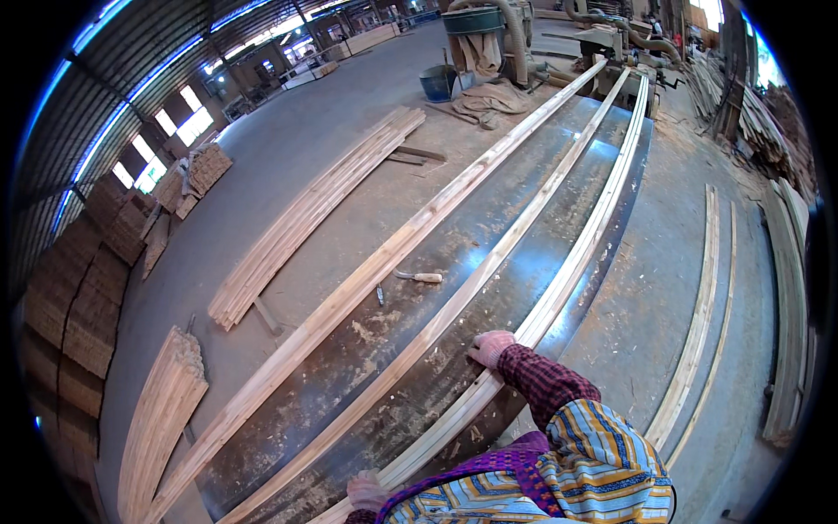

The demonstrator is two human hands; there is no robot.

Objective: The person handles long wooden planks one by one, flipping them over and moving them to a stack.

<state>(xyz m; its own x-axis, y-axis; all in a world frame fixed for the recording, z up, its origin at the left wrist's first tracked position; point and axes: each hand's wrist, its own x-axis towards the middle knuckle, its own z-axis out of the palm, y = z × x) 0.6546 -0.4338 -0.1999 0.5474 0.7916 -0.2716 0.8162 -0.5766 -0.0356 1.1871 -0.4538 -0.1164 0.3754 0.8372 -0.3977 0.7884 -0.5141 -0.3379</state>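
My right hand [494, 348], in a pale glove below a dark checked cuff, is closed over a bundle of long, pale wooden strips [576, 262]. This bundle runs along the right side of a dark metal table [522, 281]. Lower down, my left hand [367, 492] grips the near part of the same bundle, its fingers partly hidden. Left of the bundle lies a single long strip [515, 234], and beyond it a wider board [406, 240]. A curved tool with a wooden handle [428, 278] rests between them, beside a small dark pointed object [381, 295].
At the table's far end stands a woodworking machine [607, 39] with hoses. Stacked strips lie to the left [314, 218], with another pile [161, 419] nearer. Two strips [694, 349] lie on the floor at right. A dark bucket [438, 83] stands by the dust bag.
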